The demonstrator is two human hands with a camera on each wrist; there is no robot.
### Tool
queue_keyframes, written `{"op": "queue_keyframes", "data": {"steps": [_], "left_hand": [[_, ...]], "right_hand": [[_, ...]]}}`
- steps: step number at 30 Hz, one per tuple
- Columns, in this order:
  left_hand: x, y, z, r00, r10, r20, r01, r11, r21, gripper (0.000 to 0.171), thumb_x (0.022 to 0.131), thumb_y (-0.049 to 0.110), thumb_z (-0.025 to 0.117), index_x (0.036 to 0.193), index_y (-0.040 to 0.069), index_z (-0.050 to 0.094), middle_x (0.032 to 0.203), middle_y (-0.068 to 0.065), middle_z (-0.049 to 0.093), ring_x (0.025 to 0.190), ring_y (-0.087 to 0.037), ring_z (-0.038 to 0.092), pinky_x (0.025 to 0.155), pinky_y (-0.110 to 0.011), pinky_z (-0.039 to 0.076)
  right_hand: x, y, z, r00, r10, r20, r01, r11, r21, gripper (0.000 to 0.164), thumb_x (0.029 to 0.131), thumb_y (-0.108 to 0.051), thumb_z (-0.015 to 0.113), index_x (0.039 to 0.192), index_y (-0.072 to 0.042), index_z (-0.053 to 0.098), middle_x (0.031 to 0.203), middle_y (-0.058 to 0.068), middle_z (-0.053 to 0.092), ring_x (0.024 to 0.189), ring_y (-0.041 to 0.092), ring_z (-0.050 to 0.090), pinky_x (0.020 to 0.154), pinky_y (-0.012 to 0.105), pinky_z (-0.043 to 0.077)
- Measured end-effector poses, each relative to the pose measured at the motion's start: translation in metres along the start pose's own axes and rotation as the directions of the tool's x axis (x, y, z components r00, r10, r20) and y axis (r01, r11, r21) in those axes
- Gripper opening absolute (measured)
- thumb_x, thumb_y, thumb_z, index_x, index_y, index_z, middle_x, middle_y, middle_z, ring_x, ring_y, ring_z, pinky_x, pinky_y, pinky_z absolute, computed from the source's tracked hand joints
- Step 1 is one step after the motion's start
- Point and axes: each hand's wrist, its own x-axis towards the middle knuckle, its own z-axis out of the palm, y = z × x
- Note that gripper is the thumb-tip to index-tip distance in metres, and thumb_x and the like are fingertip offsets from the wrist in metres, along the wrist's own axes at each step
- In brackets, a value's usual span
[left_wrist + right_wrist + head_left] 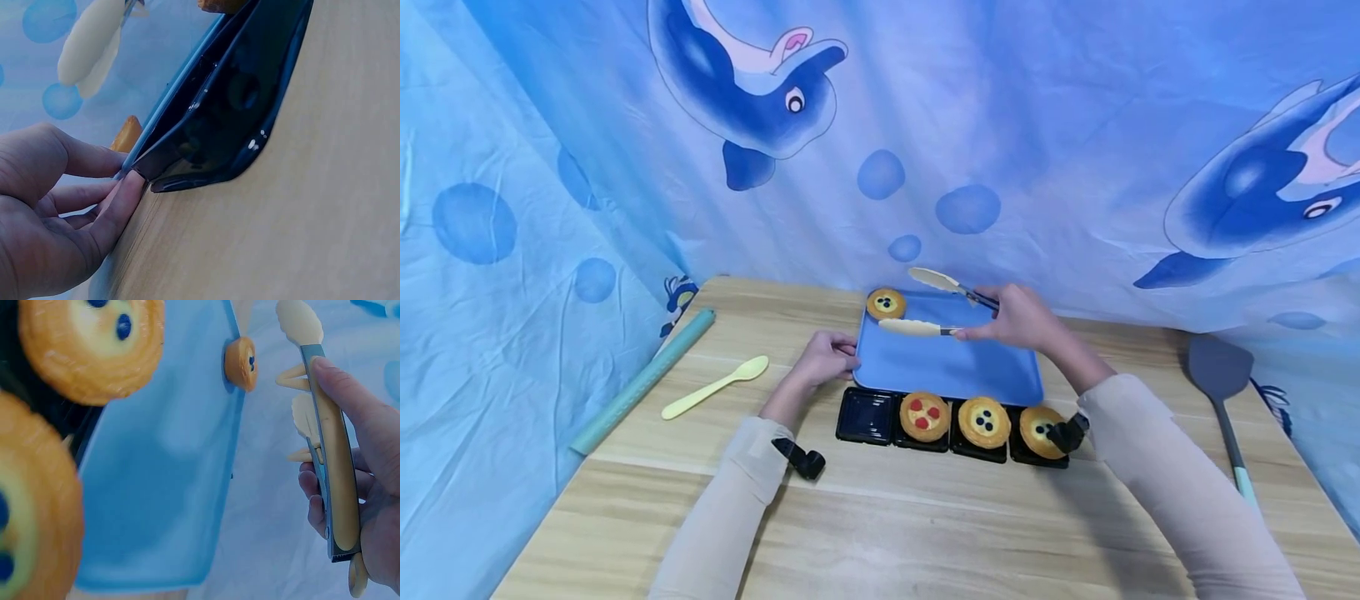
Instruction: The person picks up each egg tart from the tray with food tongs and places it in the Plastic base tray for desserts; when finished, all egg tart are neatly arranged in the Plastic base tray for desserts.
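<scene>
My left hand (pixel 822 361) pinches the left edge of a blue tray (pixel 943 358), thumb on one side and fingers on the other in the left wrist view. My right hand (pixel 1021 317) holds a pair of tongs (pixel 337 462) with cream tips above the tray. The tongs' arms are spread apart with nothing between them. A blueberry-topped tart (pixel 886 305) sits at the tray's far left corner, close to the tong tips. Along the near edge stand black plastic containers; the leftmost container (pixel 865 415) has no tart in it.
The other containers hold a tart with red berries (pixel 924 417), a blueberry tart (pixel 984 422) and another (pixel 1041 432), partly covered by the wrist camera. A pale yellow spoon (pixel 715 387) and green roll (pixel 647 379) lie left; a grey spatula (pixel 1221 367) lies right.
</scene>
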Motion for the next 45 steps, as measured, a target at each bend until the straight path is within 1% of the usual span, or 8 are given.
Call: {"op": "queue_keyframes", "data": {"steps": [5,14,19,23,25,28,36,45], "left_hand": [[-0.001,0.003,0.000,1.000,0.000,0.001,0.000,1.000,0.000,0.043,0.086,-0.010,0.066,0.128,-0.014,0.055,0.104,-0.019,0.058,0.078,-0.021,0.061,0.065,-0.029,0.062],[0.000,0.001,-0.001,1.000,0.007,0.003,-0.007,1.000,-0.004,0.041,0.086,-0.010,0.066,0.126,-0.014,0.056,0.102,-0.019,0.058,0.076,-0.020,0.061,0.063,-0.028,0.061],[0.002,0.001,0.000,1.000,0.013,0.006,-0.013,1.000,-0.012,0.042,0.085,-0.010,0.066,0.126,-0.015,0.055,0.102,-0.019,0.058,0.077,-0.020,0.061,0.064,-0.027,0.061],[0.003,0.000,-0.001,1.000,0.020,0.004,-0.020,1.000,-0.012,0.042,0.085,-0.011,0.066,0.125,-0.016,0.055,0.102,-0.020,0.059,0.077,-0.020,0.061,0.063,-0.027,0.061],[0.003,0.000,-0.001,1.000,0.019,0.002,-0.019,1.000,-0.010,0.042,0.085,-0.010,0.066,0.125,-0.015,0.056,0.102,-0.020,0.059,0.077,-0.020,0.061,0.063,-0.027,0.061],[0.003,-0.001,-0.001,1.000,0.013,-0.002,-0.013,1.000,-0.005,0.042,0.085,-0.010,0.067,0.126,-0.014,0.056,0.102,-0.020,0.059,0.077,-0.020,0.061,0.063,-0.027,0.061],[0.002,0.000,-0.001,1.000,0.017,0.005,-0.017,1.000,-0.002,0.042,0.086,-0.009,0.066,0.126,-0.015,0.056,0.101,-0.019,0.058,0.077,-0.020,0.061,0.064,-0.028,0.061],[0.002,-0.002,-0.001,0.999,0.034,0.010,-0.034,0.999,0.002,0.041,0.085,-0.009,0.065,0.125,-0.016,0.055,0.101,-0.020,0.058,0.076,-0.020,0.061,0.063,-0.028,0.061]], "right_hand": [[0.017,0.004,0.009,1.000,0.018,0.000,-0.018,1.000,0.007,0.093,0.074,-0.059,0.081,0.139,0.002,0.054,0.046,-0.002,0.036,0.041,0.012,0.022,0.044,0.028,0.031],[0.039,0.009,0.031,0.998,0.033,0.057,-0.032,0.999,-0.026,0.090,0.077,-0.058,0.079,0.140,0.002,0.053,0.049,0.003,0.042,0.042,0.011,0.017,0.049,0.029,0.034],[0.041,0.007,0.040,0.996,0.060,0.061,-0.060,0.998,-0.009,0.078,0.078,-0.056,0.079,0.126,0.003,0.063,0.059,0.009,0.053,0.041,0.011,0.017,0.045,0.028,0.032],[0.043,0.005,0.046,0.995,0.081,0.055,-0.080,0.997,-0.019,0.076,0.079,-0.055,0.078,0.127,0.002,0.063,0.052,0.005,0.047,0.039,0.011,0.016,0.039,0.025,0.024],[0.043,0.003,0.048,0.995,0.081,0.049,-0.080,0.996,-0.034,0.080,0.081,-0.054,0.078,0.134,0.002,0.058,0.046,0.004,0.042,0.038,0.011,0.017,0.039,0.024,0.022],[0.044,0.002,0.051,0.996,0.079,0.038,-0.076,0.995,-0.060,0.077,0.083,-0.053,0.076,0.136,0.001,0.058,0.043,0.001,0.039,0.039,0.010,0.019,0.039,0.024,0.022],[0.042,0.000,0.050,0.997,0.076,0.026,-0.074,0.996,-0.059,0.072,0.086,-0.049,0.075,0.136,0.000,0.058,0.046,0.001,0.040,0.039,0.010,0.022,0.038,0.023,0.023],[0.033,0.001,0.035,0.997,0.077,0.022,-0.077,0.997,-0.020,0.074,0.087,-0.051,0.073,0.138,0.000,0.056,0.043,0.001,0.036,0.038,0.012,0.019,0.037,0.025,0.024]]}}
